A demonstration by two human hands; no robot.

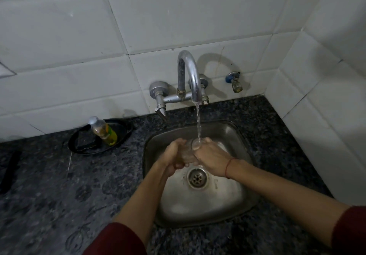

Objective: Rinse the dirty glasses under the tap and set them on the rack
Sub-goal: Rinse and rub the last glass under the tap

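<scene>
Two hands hold a clear glass under the running tap over a steel sink

The left hand and the right hand grip the glass from either side, fingers curled round it, above the drain. The water falls onto the glass's rim. A red thread circles the right wrist, and dark red sleeves cover both forearms. On the speckled dark counter to the left, a small bottle of yellow liquid leans in a black dish beside the white-tiled wall
</scene>
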